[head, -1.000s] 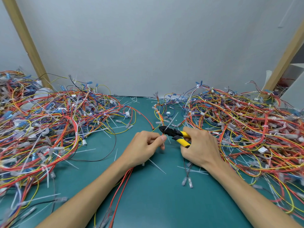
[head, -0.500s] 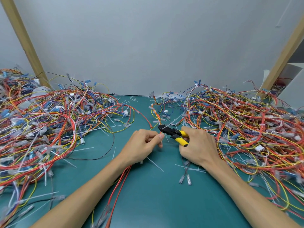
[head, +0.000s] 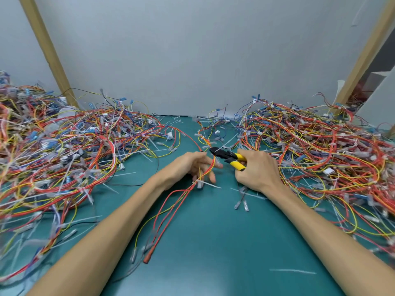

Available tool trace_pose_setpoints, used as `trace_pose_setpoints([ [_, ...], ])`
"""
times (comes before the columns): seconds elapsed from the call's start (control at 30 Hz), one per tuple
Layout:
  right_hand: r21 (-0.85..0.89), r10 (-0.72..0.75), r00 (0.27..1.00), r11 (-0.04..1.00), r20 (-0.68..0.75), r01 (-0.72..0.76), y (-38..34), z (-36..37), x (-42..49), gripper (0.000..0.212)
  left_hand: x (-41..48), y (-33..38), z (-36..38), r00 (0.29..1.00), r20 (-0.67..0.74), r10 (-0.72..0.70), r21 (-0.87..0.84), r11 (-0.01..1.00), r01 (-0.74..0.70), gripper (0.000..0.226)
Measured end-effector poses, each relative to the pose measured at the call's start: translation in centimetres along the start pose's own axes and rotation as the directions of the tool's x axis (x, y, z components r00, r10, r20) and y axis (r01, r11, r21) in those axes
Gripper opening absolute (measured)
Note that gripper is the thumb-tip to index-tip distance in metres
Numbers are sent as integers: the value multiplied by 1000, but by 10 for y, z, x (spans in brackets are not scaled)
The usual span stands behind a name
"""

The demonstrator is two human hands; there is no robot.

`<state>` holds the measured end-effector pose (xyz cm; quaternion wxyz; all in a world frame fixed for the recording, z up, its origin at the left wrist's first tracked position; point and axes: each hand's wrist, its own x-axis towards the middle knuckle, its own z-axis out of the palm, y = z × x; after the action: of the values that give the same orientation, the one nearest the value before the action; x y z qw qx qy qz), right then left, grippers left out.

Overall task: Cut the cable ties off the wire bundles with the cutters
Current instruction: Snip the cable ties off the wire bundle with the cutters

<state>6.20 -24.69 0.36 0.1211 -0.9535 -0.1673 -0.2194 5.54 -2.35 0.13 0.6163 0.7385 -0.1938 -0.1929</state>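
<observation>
Head view: both forearms reach forward from the lower corners over the green table (head: 213,242) and converge toward the cutters (head: 227,157). The right hand (head: 258,170) lies just right of the cutters, back of the hand up, fingers curled round the yellow handles, which stand a little apart. The cutters' long axis runs nearly level, with the black head pointing left and slightly away from the person and the handles trailing right into the palm. How far the jaws are parted cannot be made out.

The left hand (head: 191,167) sits just left of and slightly nearer than the cutters' head, palm turned down and inward, fingers spread loose and fairly straight, blurred. The wire bundle (head: 208,168) of red, orange and yellow wires lies across those fingers. Its upper end is just below the cutters' head, and from there it runs down and leftward toward the person, then fans into separate ends. A white cable tie (head: 200,184) girds the bundle below and left of the cutters, its tail pointing right.

Far left of the cutters spreads one wire heap (head: 64,150), and right of them, behind the right hand, is another heap (head: 316,150). A cut tie strip (head: 292,271) lies well below and right of the cutters.
</observation>
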Motion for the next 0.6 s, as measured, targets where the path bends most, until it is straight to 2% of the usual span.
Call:
trace_pose_setpoints([
  [0.13, 6, -3, 1000, 1000, 0, 3, 0, -1, -2, 22, 6, -5, -3, 997, 76, -17, -40, 999, 20, 54],
  [0.2, 8, -4, 1000, 1000, -2, 4, -1, -1, -2, 21, 8, -7, -4, 997, 71, -15, -51, 999, 18, 53],
  [0.33, -5, -10, 1000, 1000, 5, 10, 1, 1, -1, 20, 9, -3, 0, 997, -22, -71, 31, 997, 71, 38],
  [0.4, -14, -19, 1000, 1000, 7, 19, 3, 2, 0, 19, 4, -2, 5, 995, -96, -1, 102, 995, 11, 29],
  [0.47, -14, -26, 1000, 1000, 7, 26, 3, 2, 1, 19, -3, -1, 11, 987, -143, 73, 175, 983, -47, 31],
  [0.6, 6, -34, 999, 999, 2, 34, 3, 2, 1, 20, -8, 2, 16, 976, -192, 106, 218, 974, -63, 24],
])
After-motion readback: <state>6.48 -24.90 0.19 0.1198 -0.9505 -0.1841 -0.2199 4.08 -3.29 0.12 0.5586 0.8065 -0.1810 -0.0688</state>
